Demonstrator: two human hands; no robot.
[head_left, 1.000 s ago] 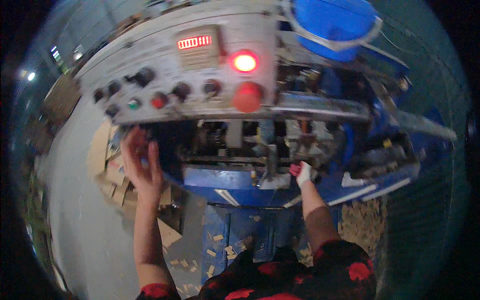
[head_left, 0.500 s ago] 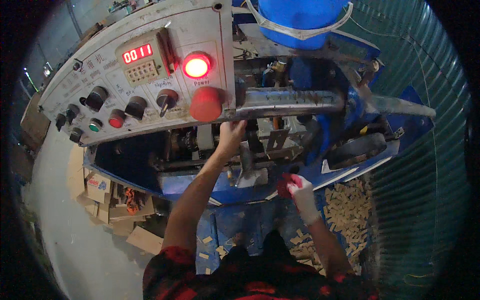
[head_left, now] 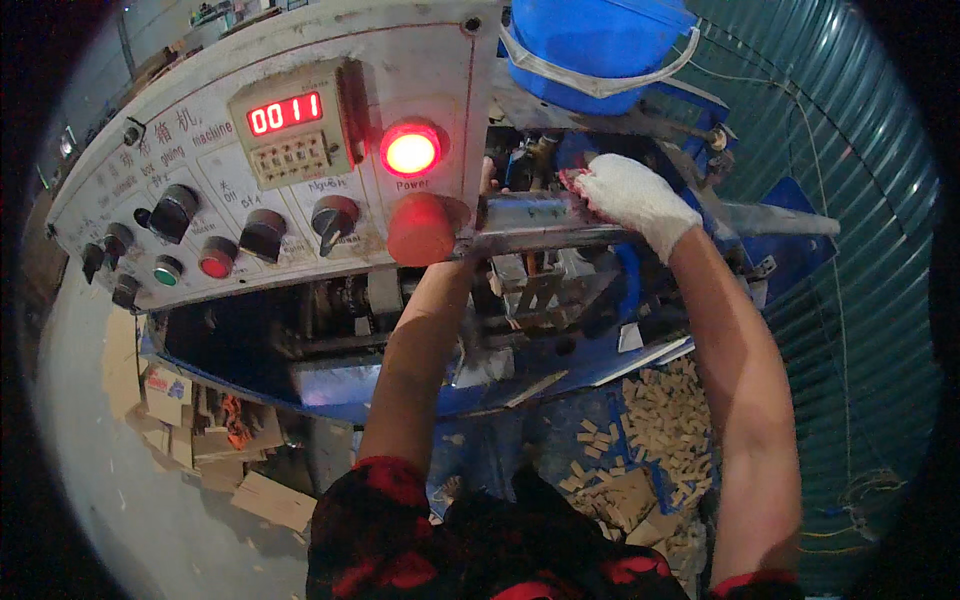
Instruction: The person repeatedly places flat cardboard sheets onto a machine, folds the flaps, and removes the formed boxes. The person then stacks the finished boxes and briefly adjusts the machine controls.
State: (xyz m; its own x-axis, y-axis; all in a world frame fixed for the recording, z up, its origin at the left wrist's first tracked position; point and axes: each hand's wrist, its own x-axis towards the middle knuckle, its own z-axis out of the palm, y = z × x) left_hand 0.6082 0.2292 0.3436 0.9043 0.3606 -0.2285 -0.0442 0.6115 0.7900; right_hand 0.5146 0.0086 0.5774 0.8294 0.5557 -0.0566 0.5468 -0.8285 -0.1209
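Observation:
My right hand (head_left: pixel 640 195), in a white glove with red at the fingers, lies over the metal tube (head_left: pixel 540 222) at the front of a blue machine. Its fingers look bent together by the far side of the tube; whatever they grip, if anything, is hidden. My bare left hand (head_left: pixel 489 174) has gone up behind the tube, beside the right edge of the white control panel (head_left: pixel 350 215). Only a bit of its fingers shows, so its grip cannot be seen. Brass and dark metal fittings (head_left: pixel 535 155) sit between the two hands.
A blue bucket (head_left: pixel 595 55) with a white handle stands above the fittings. The panel carries a lit red lamp (head_left: pixel 411 149), a red push button (head_left: pixel 420 228) and several knobs. Cardboard scraps (head_left: pixel 665 430) and flattened boxes (head_left: pixel 275 500) lie on the floor. Green corrugated sheeting (head_left: pixel 850 300) rises at right.
My right hand has risen from below the machine's front edge to the tube. My left hand has moved up from under the tube to behind it. The view has shifted slightly.

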